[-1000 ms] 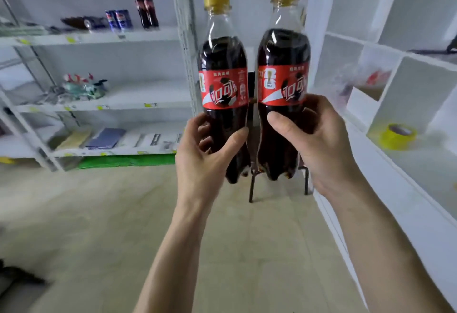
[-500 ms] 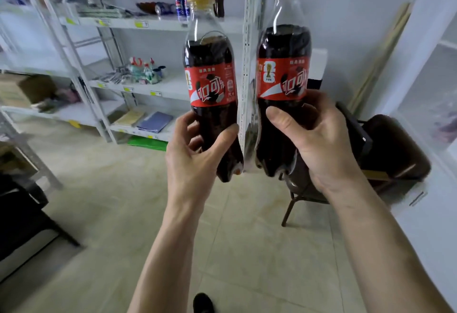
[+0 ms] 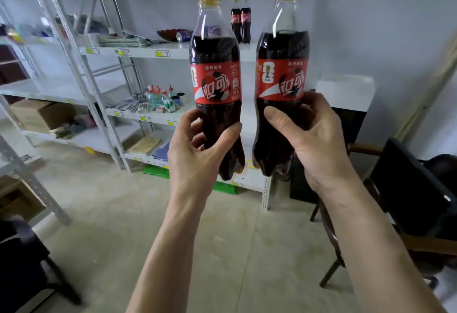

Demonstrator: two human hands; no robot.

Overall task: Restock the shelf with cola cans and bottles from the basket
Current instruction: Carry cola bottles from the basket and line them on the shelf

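Restocking partly done: two bottles and a can stand on the shelf, while the left hand grips a bottle and the right hand grips another bottle, both short of that shelf.

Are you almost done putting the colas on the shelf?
Partly. Two cola bottles already stand on the upper shelf, with a can lying beside them. The left hand holds one bottle and the right hand holds another; both are not yet shelved. The basket is out of view.

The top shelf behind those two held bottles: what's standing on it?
Two small cola bottles stand upright, with a can lying nearby. The left-hand bottle covers whatever sits between them.
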